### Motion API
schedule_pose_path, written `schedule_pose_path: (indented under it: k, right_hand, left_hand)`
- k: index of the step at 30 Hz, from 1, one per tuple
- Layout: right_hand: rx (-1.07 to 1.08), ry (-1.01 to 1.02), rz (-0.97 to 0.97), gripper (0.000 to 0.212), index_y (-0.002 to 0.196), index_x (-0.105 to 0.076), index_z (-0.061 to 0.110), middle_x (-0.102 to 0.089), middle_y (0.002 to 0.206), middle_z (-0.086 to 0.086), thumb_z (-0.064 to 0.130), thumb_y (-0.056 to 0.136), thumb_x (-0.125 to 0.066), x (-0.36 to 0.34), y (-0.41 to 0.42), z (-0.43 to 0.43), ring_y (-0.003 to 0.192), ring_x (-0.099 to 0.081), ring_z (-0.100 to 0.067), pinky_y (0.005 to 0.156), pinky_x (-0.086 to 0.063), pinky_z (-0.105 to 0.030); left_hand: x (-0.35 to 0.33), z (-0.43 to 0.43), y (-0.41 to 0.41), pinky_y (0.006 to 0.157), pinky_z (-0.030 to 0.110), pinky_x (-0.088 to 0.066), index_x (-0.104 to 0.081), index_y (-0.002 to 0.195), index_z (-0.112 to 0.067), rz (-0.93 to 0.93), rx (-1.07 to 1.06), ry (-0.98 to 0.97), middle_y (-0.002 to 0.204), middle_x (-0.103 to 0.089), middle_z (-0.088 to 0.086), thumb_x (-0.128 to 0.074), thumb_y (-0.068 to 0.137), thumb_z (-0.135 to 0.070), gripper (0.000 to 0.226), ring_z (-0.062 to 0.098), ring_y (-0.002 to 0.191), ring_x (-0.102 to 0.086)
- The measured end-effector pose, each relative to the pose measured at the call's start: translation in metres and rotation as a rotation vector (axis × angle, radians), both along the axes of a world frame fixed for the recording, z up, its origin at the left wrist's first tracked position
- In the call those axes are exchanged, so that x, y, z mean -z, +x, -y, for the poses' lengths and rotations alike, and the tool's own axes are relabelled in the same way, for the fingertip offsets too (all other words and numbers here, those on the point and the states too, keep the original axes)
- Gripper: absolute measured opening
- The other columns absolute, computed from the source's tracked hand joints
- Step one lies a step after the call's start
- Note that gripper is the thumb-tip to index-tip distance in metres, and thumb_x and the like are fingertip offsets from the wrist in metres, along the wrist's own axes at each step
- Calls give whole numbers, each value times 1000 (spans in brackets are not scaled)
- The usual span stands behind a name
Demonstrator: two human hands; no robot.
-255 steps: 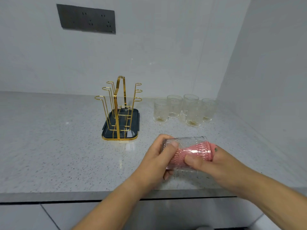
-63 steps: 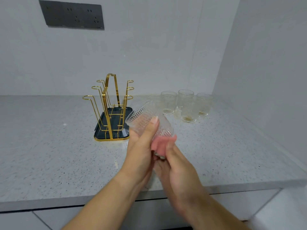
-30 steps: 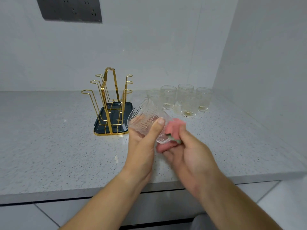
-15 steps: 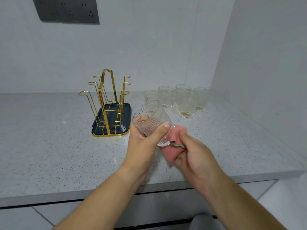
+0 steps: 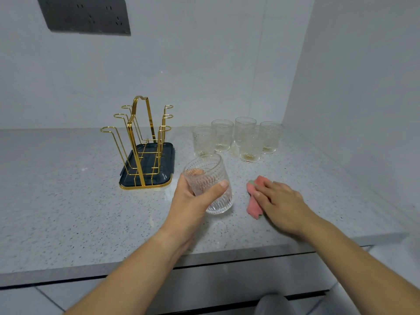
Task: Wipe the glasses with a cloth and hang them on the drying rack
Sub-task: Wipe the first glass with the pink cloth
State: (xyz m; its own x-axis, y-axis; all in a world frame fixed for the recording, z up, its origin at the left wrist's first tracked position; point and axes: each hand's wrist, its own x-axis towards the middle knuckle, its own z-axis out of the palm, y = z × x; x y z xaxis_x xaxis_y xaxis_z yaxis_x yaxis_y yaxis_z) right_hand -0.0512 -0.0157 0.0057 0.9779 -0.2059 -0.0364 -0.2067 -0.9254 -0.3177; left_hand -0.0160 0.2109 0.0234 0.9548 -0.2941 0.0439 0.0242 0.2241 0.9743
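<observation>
Our left hand (image 5: 188, 205) wraps its fingers round the tipped glass (image 5: 205, 171) near the drying rack (image 5: 145, 144), probably to hang it, while our right hand (image 5: 281, 201) lays flat fingers on the cloth (image 5: 252, 205) on the worktop (image 5: 68, 201).

1. The gold wire drying rack (image 5: 136, 153) is gleaming metallic yellow.
2. Beneath the rack, the dark navy rectangular plastic tray (image 5: 168, 169) is showing a thin gold rim.
3. Just right of the rack's front, the clear ribbed glass tumbler (image 5: 211, 173) is showing vertical ridges under a dotted band.
4. Right of the rack, the five clear embossed glass tumblers (image 5: 246, 137) are showing yellowish bases.
5. Further right of the rack, the pink folded cloth (image 5: 252, 205) is showing a pale green corner.
6. Under the rack, the light grey stone countertop (image 5: 68, 189) is showing fine dark speckles.
7. Above the rack, the dark grey rectangular socket panel (image 5: 86, 17) is contrasting with the pale wall (image 5: 204, 64).
</observation>
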Motion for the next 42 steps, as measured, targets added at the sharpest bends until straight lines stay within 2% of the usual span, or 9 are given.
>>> schedule_pose_path:
  k: [4, 8, 10, 14, 18, 25, 31, 36, 42]
  right_hand:
    - [33, 72, 285, 43, 140, -57, 28, -55, 149, 4, 45, 108, -34, -12, -5, -16, 142, -39, -15, 118, -26, -41]
    - [7, 686, 340, 27, 116, -68, 32, -76, 84, 9, 43, 106, -46, -35, -9, -53, 72, -69, -10, 71, -53, -32]
    - [16, 1042, 217, 38, 121, -68, 27, -80, 103, 4, 48, 107, -41, -42, -7, -72, 83, -75, -10, 71, -55, -27]
    - [-94, 1733, -39, 56, 136, -64, 18, -70, 131, -19, 54, 103, -38, -52, 3, -101, 113, -68, -40, 92, -53, -48]
    - [-191, 1994, -46, 62, 140, -62, 14, -63, 142, -12, 57, 99, -43, -74, 23, -120, 110, -66, -31, 88, -53, -39]
    - [-170, 1826, 229, 45, 126, -67, 17, -76, 110, -7, 49, 98, -54, -133, 75, -142, 83, -69, -20, 68, -55, -28]
    - [-234, 1398, 380, 25, 110, -69, 22, -73, 97, -1, 43, 101, -58, -201, 140, -166, 90, -66, -19, 76, -52, -29]
    - [-280, 1040, 462, 33, 125, -67, 21, -73, 114, -2, 41, 99, -63, -226, 210, -191, 105, -69, -23, 84, -55, -33]
    - [-287, 765, 457, 54, 131, -61, 20, -68, 120, -5, 45, 86, -78, -231, 277, -216, 110, -66, -21, 93, -55, -35]
  left_hand:
    - [-1, -9, 2, 66, 10, -54, -58, 122, -22, 11, 54, 17, 96, -79, -15, -82, 79, -8, 51, -1, 88, -74]
    - [-11, -18, 6, 73, 13, -56, -61, 124, -21, 30, 61, 22, 103, -80, -9, -87, 64, -20, 66, 4, 97, -75]
    - [-21, -21, 7, 74, 12, -56, -61, 123, -19, 68, 45, 0, 102, -80, -10, -86, 61, -21, 67, 3, 96, -75]
    - [-45, -25, 10, 73, 12, -55, -61, 124, -17, 154, 19, -60, 104, -80, -4, -88, 62, -18, 67, 3, 93, -76]
    - [-70, -35, 18, 77, 15, -57, -55, 130, -18, 208, -15, -109, 113, -78, -2, -88, 64, -13, 74, 7, 101, -76]
    - [-126, -87, 63, 100, 29, -56, -29, 154, -36, 383, -107, 130, 138, -53, -3, -101, 57, -34, 121, 9, 123, -64]
    - [-198, -138, 129, 84, 20, -42, -36, 154, -32, 509, -128, 371, 144, -50, -4, -77, 68, -60, 99, 12, 124, -54]
    - [-215, -164, 195, 80, 18, -42, -46, 149, -27, 537, -107, 546, 135, -58, -3, -80, 82, -49, 79, 3, 110, -56]
    - [-197, -188, 259, 98, 29, -52, -64, 135, -17, 607, -151, 711, 126, -68, -3, -83, 84, -42, 61, 14, 116, -63]
